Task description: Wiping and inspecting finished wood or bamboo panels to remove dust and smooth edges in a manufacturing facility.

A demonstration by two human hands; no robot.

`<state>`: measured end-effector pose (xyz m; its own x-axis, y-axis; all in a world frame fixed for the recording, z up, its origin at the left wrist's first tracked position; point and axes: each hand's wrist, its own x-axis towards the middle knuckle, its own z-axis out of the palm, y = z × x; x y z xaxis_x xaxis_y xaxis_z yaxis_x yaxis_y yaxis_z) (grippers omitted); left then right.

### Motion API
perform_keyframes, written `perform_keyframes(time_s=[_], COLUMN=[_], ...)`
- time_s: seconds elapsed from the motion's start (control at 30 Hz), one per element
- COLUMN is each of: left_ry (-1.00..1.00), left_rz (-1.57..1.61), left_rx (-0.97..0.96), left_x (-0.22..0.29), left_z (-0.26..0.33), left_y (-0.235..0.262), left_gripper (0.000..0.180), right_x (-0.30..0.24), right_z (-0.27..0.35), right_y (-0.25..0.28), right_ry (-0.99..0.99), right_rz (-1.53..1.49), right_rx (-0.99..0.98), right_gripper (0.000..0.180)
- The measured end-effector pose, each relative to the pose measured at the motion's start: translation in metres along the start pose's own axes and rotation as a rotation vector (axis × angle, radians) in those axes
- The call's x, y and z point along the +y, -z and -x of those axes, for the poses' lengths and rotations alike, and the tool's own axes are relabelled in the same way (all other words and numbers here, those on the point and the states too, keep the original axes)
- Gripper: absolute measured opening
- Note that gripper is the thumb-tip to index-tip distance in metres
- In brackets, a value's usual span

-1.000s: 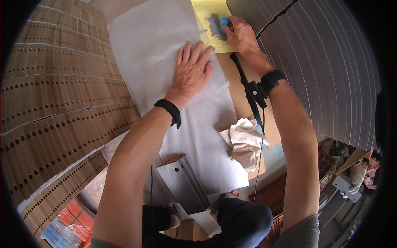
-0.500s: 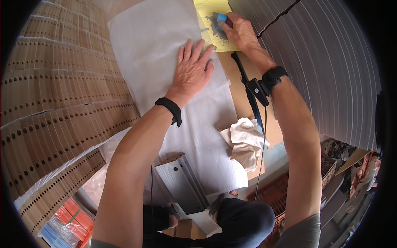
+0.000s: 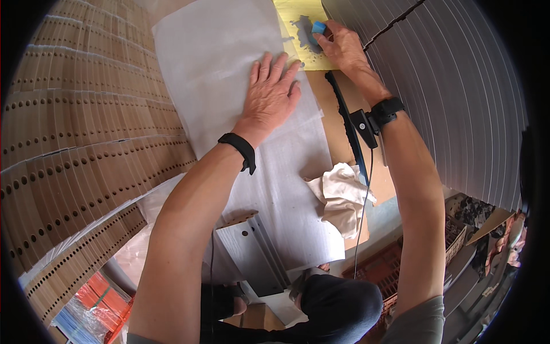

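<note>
While a red crate (image 3: 378, 266) is standing near right, the right hand (image 3: 344, 49) is pinching a blue block (image 3: 319, 27), long axis unclear, over far yellow paper (image 3: 318, 63); the left hand (image 3: 269, 96) is lying splayed on sheeting (image 3: 215, 63).

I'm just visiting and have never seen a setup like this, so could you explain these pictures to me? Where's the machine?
There's no robot here, just a person's two bare hands. A camera worn on the head looks down, so every picture shows the person's own view.

The left hand lies flat, fingers spread, on a large whitish sheet. The right hand holds a small blue block over a yellow sheet with grey patches.

Nearer the person lie a crumpled pale cloth and a grey board. Stacked brown boards with holes stand on the left, and stacked grey panels on the right.
</note>
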<state>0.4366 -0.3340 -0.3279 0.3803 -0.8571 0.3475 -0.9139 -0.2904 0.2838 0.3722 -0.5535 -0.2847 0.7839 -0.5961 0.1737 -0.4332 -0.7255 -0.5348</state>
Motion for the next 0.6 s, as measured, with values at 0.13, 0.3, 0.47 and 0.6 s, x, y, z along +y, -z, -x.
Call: perform_keyframes(time_s=[0.13,0.3,0.47,0.6], left_ry=[-0.006,0.003,-0.013,-0.032], left_rz=[0.006,-0.001,0.042,-0.005], left_rx=[0.01,0.007,0.014,0.013], left_x=[0.002,0.001,0.008,-0.007], left_z=[-0.001,0.002,-0.003,0.0], left_y=[-0.001,0.001,-0.005,-0.002], left_gripper=[0.048,0.048,0.047,0.048], right_x=[-0.002,-0.005,0.0,-0.037], right_z=[-0.001,0.002,0.02,0.092], right_y=[-0.001,0.001,0.016,0.072], right_ry=[-0.041,-0.011,-0.09,-0.066], right_rz=[-0.077,-0.104,-0.052,-0.242], right_rx=[0.023,-0.017,0.085,-0.039], right_gripper=[0.033,0.032,0.049,0.05])
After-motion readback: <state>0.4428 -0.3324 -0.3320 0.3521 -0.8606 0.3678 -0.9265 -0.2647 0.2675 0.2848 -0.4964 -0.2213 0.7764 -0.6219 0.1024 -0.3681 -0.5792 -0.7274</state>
